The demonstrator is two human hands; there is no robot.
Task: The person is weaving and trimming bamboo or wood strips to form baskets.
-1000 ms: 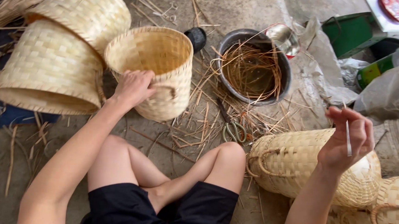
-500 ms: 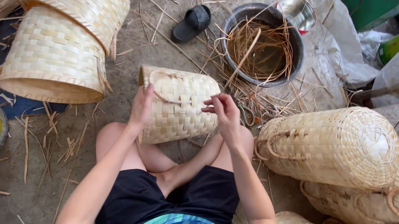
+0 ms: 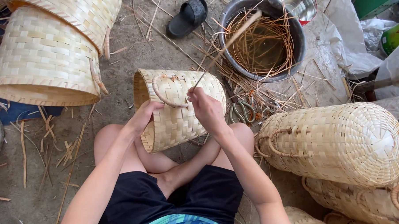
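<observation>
Head view looks down on a person sitting cross-legged on the dirt floor (image 3: pixel 135 48), a woven basket (image 3: pixel 181 113) lying on its side across the knees at the centre of the frame, its open mouth turned toward the left. Left hand (image 3: pixel 142 116) is closed on the basket's rim at the near left edge, just under a curved cane handle (image 3: pixel 164 96) fixed to the basket wall. Right hand (image 3: pixel 206 108) is pinched shut on a thin cane strip (image 3: pixel 221 48), which runs from the fingers up and to the right, its far end blurred over a dark metal basin (image 3: pixel 299 36) at the top centre. That basin holds a tangle of loose cane strands. A black sandal (image 3: pixel 188 16) lies just left of the basin. Two finished baskets are stacked at the upper left (image 3: pixel 46 62), and a long one (image 3: pixel 335 136) lies on its side at the right, with more below it. Green-handled shears (image 3: pixel 240 111) lie on the floor between the right hand and the long basket.
</observation>
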